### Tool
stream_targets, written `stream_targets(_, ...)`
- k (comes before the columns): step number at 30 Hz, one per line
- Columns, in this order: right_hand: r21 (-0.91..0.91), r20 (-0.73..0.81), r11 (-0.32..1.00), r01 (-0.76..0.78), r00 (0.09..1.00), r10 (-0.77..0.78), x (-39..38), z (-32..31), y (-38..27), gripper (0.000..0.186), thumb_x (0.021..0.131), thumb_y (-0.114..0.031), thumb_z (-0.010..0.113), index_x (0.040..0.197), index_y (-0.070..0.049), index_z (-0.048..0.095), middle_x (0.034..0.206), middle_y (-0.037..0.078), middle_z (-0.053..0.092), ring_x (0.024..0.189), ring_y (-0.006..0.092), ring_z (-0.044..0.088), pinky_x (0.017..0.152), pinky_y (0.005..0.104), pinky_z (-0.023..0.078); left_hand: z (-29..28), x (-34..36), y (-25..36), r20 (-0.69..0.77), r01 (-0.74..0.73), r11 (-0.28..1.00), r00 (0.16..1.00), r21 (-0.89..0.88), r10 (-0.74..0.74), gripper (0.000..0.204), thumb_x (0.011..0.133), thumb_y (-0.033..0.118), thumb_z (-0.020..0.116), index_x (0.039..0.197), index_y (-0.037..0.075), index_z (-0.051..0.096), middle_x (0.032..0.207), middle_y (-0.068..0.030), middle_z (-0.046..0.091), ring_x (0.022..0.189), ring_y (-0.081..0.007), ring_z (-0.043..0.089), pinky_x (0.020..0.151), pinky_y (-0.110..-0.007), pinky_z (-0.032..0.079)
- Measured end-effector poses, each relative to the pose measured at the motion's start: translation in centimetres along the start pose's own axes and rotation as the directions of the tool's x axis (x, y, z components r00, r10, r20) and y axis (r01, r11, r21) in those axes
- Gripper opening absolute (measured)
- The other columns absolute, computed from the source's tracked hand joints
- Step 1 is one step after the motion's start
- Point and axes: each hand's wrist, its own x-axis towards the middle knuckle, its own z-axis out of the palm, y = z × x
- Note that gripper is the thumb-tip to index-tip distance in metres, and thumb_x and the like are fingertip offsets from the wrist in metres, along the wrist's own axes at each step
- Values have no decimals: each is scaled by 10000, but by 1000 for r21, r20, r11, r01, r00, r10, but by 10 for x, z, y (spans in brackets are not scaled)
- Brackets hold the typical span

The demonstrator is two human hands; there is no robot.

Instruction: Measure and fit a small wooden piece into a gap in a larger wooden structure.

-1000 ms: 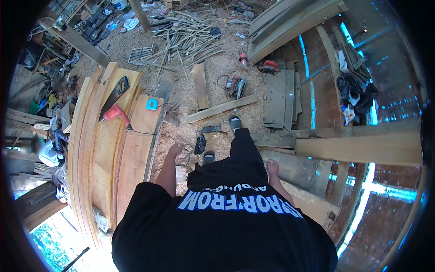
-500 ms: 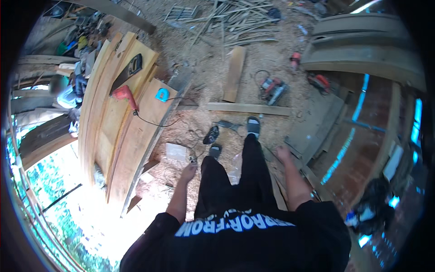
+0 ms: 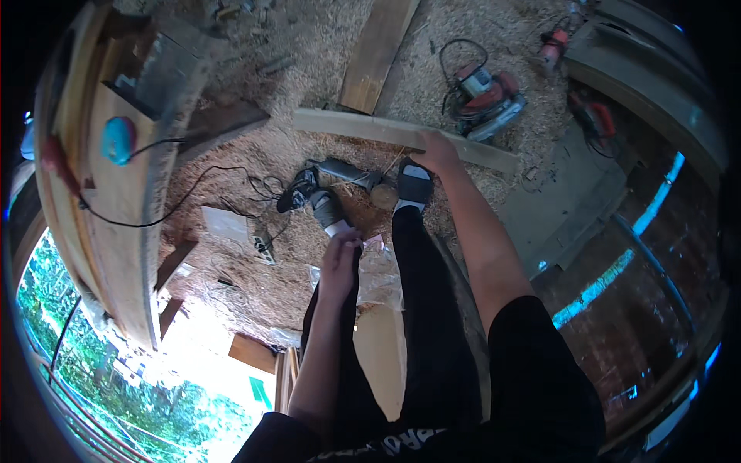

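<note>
A long, narrow wooden board lies crosswise on the sawdust-covered floor beyond my feet. My right hand reaches down to its near edge, right of the middle, with the fingers closed over the board. My left hand hangs in front of my left shin with fingers loosely bent and apart, nothing visible in it. A wider wooden plank stretches away from the far side of the narrow board. Past the board's right part sits a red and grey circular saw.
Stacked boards at left carry a blue tape measure and a red power tool whose cord runs to a socket block. A grey angle grinder lies by my feet. Another red tool rests at right.
I have bent forward and closer to the floor. My right hand has moved from beside my right leg to the narrow board; my left hand has come in front of my left shin.
</note>
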Motion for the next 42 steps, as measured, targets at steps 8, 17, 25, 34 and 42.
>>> stream_targets(8,-435,16,894,108,994,-112,87,85,-28,861,655,-278,915,1378,-112,478,1303,130,563,1221,345,578,990,481,495,12,54,-38,160,138,989,976,53,-145,335,1078,205,496,1337,10,583,1239,-125,667,1137,-196,642,1018,-323,473)
stream_targets(17,-375,-29,918,131,988,-153,79,80,-28,790,614,-194,906,1290,-112,505,1193,158,589,1145,370,609,937,506,520,-13,53,-48,23,291,694,930,-658,-368,453,1084,390,467,1367,47,550,1306,-144,642,1137,-241,634,1012,-389,485)
stream_targets(25,-170,85,935,313,949,-302,-10,6,-22,843,623,-222,864,1360,-73,482,1209,225,595,1178,436,576,990,517,494,-24,15,-32,-104,207,763,935,-613,-338,503,1071,410,516,1413,43,528,1383,-149,605,1200,-242,609,1019,-392,475)
stream_targets(34,8,39,928,373,927,-373,-166,-83,-84,828,675,-288,833,1384,-16,505,1322,260,589,1232,444,564,1068,494,455,-90,-78,102,-238,-297,873,947,-386,216,809,925,146,742,1562,-13,269,1533,-191,445,1420,-289,450,1160,-424,378)
stream_targets(42,21,-368,784,621,734,-571,-339,-215,-232,796,654,-331,880,1338,-62,576,1179,219,667,1130,407,641,959,474,519,-129,-261,294,-305,-660,703,749,-265,588,554,839,-1,796,1327,-44,539,1243,-136,655,1163,-205,644,1012,-351,512)
